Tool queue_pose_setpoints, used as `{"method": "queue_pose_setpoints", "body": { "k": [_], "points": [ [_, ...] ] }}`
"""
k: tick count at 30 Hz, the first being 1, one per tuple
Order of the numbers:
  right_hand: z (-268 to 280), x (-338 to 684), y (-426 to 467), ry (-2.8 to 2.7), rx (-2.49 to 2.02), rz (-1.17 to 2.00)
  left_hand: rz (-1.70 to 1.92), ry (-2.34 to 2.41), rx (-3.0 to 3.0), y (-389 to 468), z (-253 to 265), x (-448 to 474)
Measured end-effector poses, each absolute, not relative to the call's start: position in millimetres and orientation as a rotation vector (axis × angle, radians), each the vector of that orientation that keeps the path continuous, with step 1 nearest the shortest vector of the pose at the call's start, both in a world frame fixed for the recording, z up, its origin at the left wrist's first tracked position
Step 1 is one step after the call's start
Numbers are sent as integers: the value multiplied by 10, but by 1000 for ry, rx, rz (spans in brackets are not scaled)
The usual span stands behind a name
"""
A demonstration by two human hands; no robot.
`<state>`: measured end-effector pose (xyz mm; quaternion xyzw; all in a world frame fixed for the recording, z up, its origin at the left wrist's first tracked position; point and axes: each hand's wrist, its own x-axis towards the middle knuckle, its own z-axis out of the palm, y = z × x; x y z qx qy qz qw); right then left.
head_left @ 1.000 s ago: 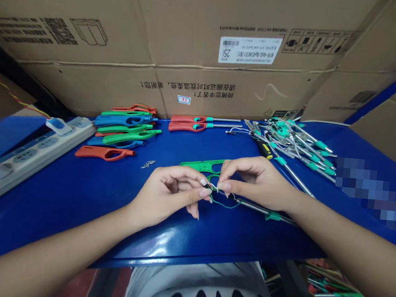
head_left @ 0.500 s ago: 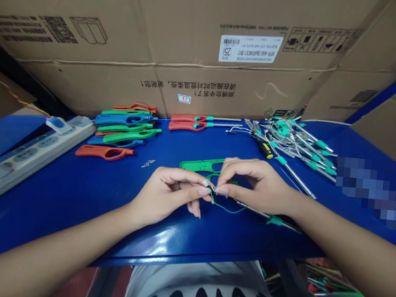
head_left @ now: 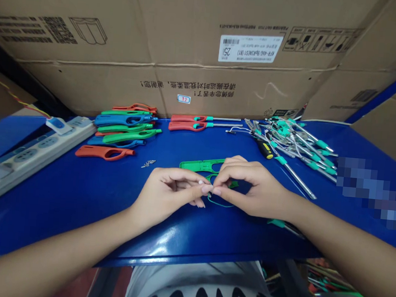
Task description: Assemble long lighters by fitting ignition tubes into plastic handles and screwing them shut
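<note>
My left hand (head_left: 166,194) is closed in a pinch above the blue table, its thumb and fingers on a small dark part mostly hidden by them. A thin green wire (head_left: 221,204) loops down from there and runs under my right hand (head_left: 253,188). That hand is pinched too, its fingertips meeting those of the left; what it grips is hidden. Behind the fingers lies an open green lighter shell (head_left: 196,165), partly covered by my right hand. A metal lighter rod with a teal collar (head_left: 277,223) sticks out below my right wrist.
Coloured lighter shells (head_left: 126,128) are piled at the back left, beside a power strip (head_left: 27,156). Small screws (head_left: 148,163) lie near them. Two red lighters (head_left: 188,126) rest at the back. Right of them are a screwdriver (head_left: 264,149) and heaped lighter rods (head_left: 298,145). Cardboard (head_left: 190,37) stands behind.
My right hand has shifted slightly left and down, bringing the fingertips together over the small part. More of the green wire and the rod is now covered.
</note>
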<state>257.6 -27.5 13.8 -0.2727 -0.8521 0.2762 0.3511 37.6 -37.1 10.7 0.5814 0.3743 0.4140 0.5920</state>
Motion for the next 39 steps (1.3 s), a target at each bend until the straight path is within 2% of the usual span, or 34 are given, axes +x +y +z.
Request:
{"method": "queue_pose_setpoints", "body": {
  "k": [6, 11, 18, 23, 39],
  "points": [
    [147, 2560, -320, -2255, -800, 569, 945, 968, 1354, -366, 149, 398],
    [110, 2593, -268, -2414, -652, 372, 909, 1003, 1345, -354, 159, 399],
    [113, 2611, -228, -2330, -680, 469, 867, 944, 1259, -308, 122, 365],
    [97, 2618, -226, -2364, -676, 296, 824, 923, 1216, -286, 104, 343],
    [79, 2614, -238, -2353, -725, 53, 777, 889, 1180, -261, 94, 349]
  ]
}}
